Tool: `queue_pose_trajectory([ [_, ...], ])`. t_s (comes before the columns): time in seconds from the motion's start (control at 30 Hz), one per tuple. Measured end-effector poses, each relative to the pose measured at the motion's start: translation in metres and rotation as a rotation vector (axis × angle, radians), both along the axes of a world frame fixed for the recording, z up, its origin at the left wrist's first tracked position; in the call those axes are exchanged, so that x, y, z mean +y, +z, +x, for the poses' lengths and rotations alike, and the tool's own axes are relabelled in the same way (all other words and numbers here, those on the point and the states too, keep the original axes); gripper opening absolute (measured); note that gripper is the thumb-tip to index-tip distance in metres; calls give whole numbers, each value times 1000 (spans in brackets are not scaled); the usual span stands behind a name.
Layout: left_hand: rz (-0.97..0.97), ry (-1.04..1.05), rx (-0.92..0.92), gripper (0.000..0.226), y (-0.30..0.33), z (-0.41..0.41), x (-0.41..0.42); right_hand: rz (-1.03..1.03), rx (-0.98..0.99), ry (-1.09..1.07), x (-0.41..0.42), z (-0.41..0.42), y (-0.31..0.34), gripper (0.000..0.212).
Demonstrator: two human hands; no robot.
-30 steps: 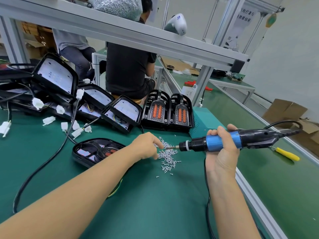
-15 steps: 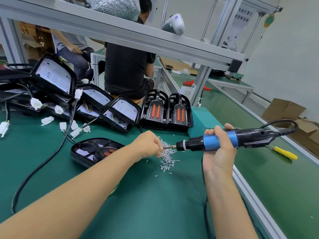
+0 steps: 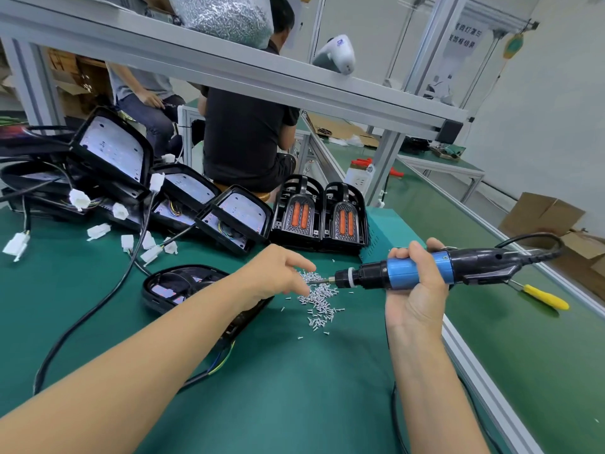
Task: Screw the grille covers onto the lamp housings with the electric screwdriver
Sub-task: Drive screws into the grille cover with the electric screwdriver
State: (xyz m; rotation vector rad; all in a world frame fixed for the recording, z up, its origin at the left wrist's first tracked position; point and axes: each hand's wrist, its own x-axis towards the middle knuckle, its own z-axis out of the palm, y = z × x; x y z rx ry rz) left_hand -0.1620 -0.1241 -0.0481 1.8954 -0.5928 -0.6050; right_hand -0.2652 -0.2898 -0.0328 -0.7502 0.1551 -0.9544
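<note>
1. We grip the electric screwdriver (image 3: 422, 273) in our right hand (image 3: 415, 290), fingers wrapped round its blue barrel; it looks rigid and cord-tethered.
2. Just off its bit, our left hand (image 3: 275, 273) reaches with loosely spread fingers into the screws (image 3: 319, 296), tiny and easily scattered.
3. Behind that wrist lies a lamp housing (image 3: 176, 285).
4. Green bench mat (image 3: 294, 388), factory floor beyond.

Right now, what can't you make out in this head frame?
- Left hand fingertips: turned away over the screw pile; whether they pinch a screw is hidden.
- Lamp housing: near side covered by the left forearm.
- Electric screwdriver bit tip: too small to tell if loaded.
</note>
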Motion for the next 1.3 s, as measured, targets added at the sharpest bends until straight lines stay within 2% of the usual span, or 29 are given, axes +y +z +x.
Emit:
queue_pose_trajectory([
  [0.1,38,-36,60,36,-1,-2,-7,-6,-9,12,3,1,2,27],
  [0.27,47,-12,94,16,-2,-2,-13,-12,-12,8,1,0,4,27],
  [0.4,214,59,-90,17,-4,2,-12,-3,-1,-16,-6,-4,3,26],
  [0.57,333,26,-205,37,-6,1,-15,18,5,-21,-9,-6,0,27],
  [0.73,148,92,-144,15,-7,3,-8,33,-14,-12,-8,-8,0,27],
  [0.93,-114,87,-83,14,-3,1,22,69,-59,58,3,-6,5,26],
  [1.3,-174,62,-204,13,4,-13,77,77,-90,221,47,8,15,25],
])
